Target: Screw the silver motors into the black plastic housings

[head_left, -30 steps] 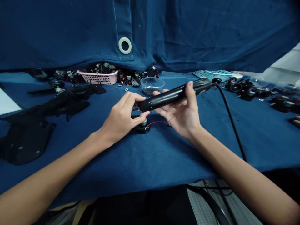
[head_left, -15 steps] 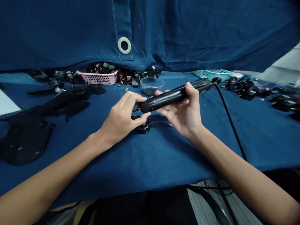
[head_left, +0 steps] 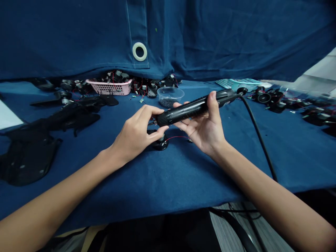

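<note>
A black electric screwdriver point(head_left: 194, 109) is held tilted above the table, its ridged collar and thin bit at the left end, its cable leaving the right end. My left hand point(head_left: 136, 131) pinches the ridged collar between thumb and fingers. Around the body is my right hand point(head_left: 204, 126), palm up, thumb on top. Below the collar, a small black part point(head_left: 160, 144) with a red wire rests on the blue cloth, partly hidden by my left hand.
Behind are a pink basket point(head_left: 112, 87) of parts, a clear bowl point(head_left: 170, 96) of screws and a turquoise basket point(head_left: 237, 84). Black assemblies point(head_left: 31, 154) lie left, more black parts point(head_left: 273, 99) right. A blue curtain point(head_left: 78, 38) hangs behind; the cable point(head_left: 258, 136) runs down at right.
My right thumb and palm have shifted very slightly to the left on the screwdriver. My left hand keeps its pinch on the collar.
</note>
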The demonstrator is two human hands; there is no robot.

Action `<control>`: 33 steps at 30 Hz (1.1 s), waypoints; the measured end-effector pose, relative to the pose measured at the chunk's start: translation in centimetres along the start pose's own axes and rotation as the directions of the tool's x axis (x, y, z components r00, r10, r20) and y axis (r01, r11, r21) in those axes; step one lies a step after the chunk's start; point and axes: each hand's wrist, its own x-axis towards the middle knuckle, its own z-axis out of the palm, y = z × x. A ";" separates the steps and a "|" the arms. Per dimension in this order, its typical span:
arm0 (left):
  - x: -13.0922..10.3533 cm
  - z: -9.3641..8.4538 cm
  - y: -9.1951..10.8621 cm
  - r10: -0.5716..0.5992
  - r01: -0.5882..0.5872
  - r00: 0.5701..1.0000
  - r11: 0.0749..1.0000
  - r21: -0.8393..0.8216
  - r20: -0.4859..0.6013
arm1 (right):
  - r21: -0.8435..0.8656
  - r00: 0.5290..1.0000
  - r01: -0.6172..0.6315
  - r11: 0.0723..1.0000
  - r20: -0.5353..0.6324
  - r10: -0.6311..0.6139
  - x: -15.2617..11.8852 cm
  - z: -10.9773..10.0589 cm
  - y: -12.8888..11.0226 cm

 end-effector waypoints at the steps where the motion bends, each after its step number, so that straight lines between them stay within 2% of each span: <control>1: 0.0 0.0 0.0 -0.002 0.002 1.000 1.000 -0.007 0.003 | 0.002 1.000 0.000 1.000 0.000 0.000 0.0 0.0 0.1; 8: 0.2 -0.1 0.1 0.099 -0.099 0.995 0.995 0.015 -0.012 | -0.002 0.999 0.034 0.999 -0.024 -0.034 0.3 -0.1 0.7; 14: 0.2 -0.1 0.2 0.145 -0.144 0.989 0.987 0.073 -0.006 | -0.002 0.998 0.004 1.000 -0.062 -0.004 0.1 0.3 0.6; 24: 0.4 -0.2 0.5 0.273 -0.275 0.961 0.928 0.251 0.042 | 0.061 0.997 -0.006 0.998 -0.079 0.011 0.3 0.2 0.8; 33: 0.3 0.2 -0.4 0.225 -0.232 0.972 0.959 0.163 0.065 | 0.079 0.996 -0.042 0.996 -0.081 0.049 0.7 -0.3 1.1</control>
